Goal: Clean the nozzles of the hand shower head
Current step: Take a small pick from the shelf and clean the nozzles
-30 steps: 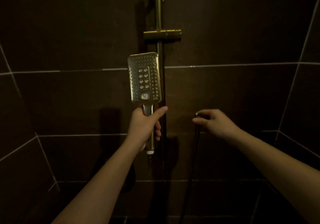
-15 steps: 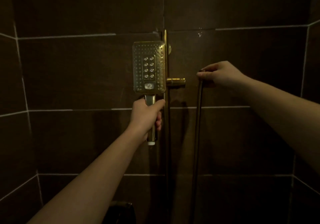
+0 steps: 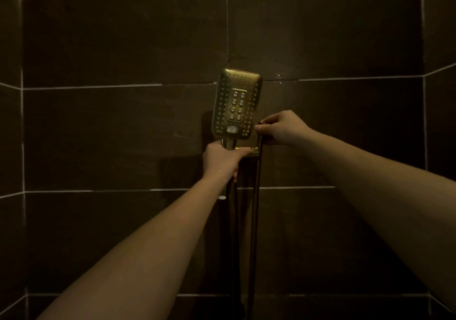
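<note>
The left grip [image 3: 222, 158] is curled tight round the handle of the hand shower head [image 3: 235, 106], while the right grip [image 3: 281, 128] pinches the hose end [image 3: 259, 137] just beside it.

Arms: both forearms bare up to the frame edge, no sleeves showing.
Left grip [image 3: 222, 158]: bare, ungloved.
Right grip [image 3: 281, 128]: bare, ungloved.

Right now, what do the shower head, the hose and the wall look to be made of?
Shower head: gold-toned metal or plated plastic, judging by its glossy sheen; dim light leaves it open. Hose: dark and smooth, material unclear. Wall: large dark brown matte tiles with pale grout lines, likely ceramic or stone.
</note>
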`<state>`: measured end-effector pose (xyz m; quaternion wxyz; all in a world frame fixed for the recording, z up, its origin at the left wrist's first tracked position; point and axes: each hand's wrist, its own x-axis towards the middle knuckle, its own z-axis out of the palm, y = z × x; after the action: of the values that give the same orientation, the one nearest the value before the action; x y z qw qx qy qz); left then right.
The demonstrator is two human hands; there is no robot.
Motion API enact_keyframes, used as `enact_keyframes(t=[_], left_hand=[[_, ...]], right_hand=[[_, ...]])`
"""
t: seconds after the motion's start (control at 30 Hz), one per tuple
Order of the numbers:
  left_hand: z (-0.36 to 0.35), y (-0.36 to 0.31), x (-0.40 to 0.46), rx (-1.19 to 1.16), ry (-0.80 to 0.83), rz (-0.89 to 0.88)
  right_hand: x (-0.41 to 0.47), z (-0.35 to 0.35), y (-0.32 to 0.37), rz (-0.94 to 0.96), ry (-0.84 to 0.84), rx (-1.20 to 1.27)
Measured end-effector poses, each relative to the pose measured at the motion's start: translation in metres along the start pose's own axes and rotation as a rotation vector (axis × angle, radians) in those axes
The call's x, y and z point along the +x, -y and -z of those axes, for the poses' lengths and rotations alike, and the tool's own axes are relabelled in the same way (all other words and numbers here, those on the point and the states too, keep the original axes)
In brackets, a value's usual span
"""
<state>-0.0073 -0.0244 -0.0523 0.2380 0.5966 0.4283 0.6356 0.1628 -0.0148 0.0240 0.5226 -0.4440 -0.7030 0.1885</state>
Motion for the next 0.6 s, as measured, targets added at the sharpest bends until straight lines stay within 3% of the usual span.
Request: enact_keyframes(t=[0.6], left_hand=[[-0.003, 0.024, 0.003, -0.183, 0.032, 0.079]], right_hand=[[0.001, -0.027, -0.013, 0.131, -0.034, -0.134]])
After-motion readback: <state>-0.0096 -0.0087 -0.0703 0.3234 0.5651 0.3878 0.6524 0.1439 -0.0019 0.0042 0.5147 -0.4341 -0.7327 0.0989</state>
